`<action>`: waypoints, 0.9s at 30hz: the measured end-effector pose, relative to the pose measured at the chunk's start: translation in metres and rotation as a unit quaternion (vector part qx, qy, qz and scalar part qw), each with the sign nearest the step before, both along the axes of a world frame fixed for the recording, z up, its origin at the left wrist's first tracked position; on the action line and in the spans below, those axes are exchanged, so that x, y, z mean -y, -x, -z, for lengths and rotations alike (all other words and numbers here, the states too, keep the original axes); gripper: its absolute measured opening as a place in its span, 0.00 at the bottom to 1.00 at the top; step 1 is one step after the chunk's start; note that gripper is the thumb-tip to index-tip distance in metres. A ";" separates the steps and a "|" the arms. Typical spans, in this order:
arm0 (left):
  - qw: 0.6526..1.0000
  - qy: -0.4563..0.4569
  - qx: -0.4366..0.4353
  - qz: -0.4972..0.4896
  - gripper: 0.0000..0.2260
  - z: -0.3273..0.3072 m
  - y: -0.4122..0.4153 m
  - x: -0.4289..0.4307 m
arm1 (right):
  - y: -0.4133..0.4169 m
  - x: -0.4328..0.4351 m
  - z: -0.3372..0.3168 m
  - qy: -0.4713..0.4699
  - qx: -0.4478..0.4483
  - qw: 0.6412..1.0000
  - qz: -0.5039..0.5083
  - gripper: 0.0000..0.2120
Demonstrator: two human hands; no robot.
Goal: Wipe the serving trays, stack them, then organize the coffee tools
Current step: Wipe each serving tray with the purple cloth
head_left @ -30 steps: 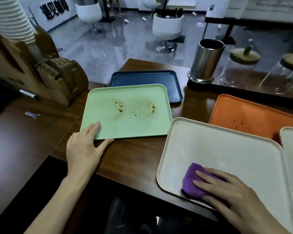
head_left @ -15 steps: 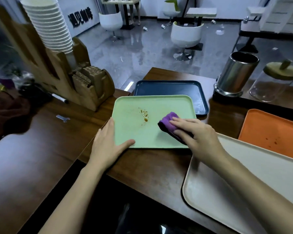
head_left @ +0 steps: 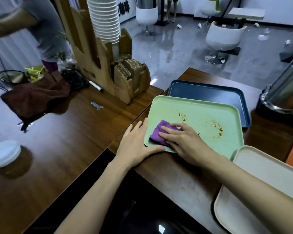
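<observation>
In the near left corner of the green tray (head_left: pixel 193 103), the purple cloth (head_left: pixel 157 132) is pressed flat by the right hand (head_left: pixel 184 142), fingers extended; brown stains (head_left: pixel 215 125) are seen further right. That corner is braced by the left hand (head_left: pixel 135 146), fingers released. White cups (head_left: pixel 105 17) are stacked in the wooden holder (head_left: pixel 123 86)

No legible text anywhere in view. Only a sliver of dark wall lettering (head_left: pixel 124 6) in the background, cut off by the stack of paper cups (head_left: pixel 105 19) and too partial to read. No brand, label or number discernible on the green tray (head_left: pixel 167 112), marker pen (head_left: pixel 96 85) or steel canister (head_left: pixel 286 92).
</observation>
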State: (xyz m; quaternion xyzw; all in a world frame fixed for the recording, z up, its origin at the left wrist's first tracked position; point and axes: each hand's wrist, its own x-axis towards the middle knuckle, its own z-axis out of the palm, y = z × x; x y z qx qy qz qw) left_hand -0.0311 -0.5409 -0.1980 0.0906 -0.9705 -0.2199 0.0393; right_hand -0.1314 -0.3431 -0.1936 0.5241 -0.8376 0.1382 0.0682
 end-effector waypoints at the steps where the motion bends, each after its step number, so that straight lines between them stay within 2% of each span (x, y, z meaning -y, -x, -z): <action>1: 1.000 -0.004 0.000 -0.002 0.54 0.001 0.001 0.001 | 0.003 0.005 -0.001 -0.003 -0.016 1.000 -0.011 0.17; 4: 1.000 -0.010 0.003 -0.004 0.54 0.002 0.001 0.002 | 0.024 0.026 -0.002 -0.007 -0.038 0.999 -0.006 0.16; 9: 1.000 -0.023 0.004 -0.007 0.54 -0.001 0.001 0.001 | 0.081 0.068 -0.013 -0.071 -0.031 0.994 0.072 0.18; 13: 1.000 -0.025 0.003 -0.011 0.54 0.000 0.001 0.002 | 0.084 0.074 -0.014 -0.004 -0.034 0.992 0.121 0.14; 15: 1.000 -0.025 0.001 -0.011 0.54 0.001 0.002 0.002 | 0.077 0.072 -0.007 0.009 -0.031 0.995 0.093 0.14; 18: 1.000 -0.016 -0.003 -0.007 0.54 0.005 0.004 0.003 | 0.060 0.059 0.004 -0.024 -0.021 0.999 0.001 0.16; 20: 1.000 -0.016 -0.004 -0.006 0.54 0.007 0.005 0.004 | 0.047 0.048 0.006 -0.023 -0.012 0.999 -0.044 0.14; 24: 0.999 -0.050 0.001 -0.019 0.55 0.001 0.003 0.002 | 0.025 0.037 0.002 -0.016 0.023 0.993 -0.114 0.14; 27: 0.998 -0.058 0.010 -0.026 0.52 -0.008 0.000 -0.001 | 0.016 0.033 0.003 -0.016 0.028 0.990 -0.136 0.15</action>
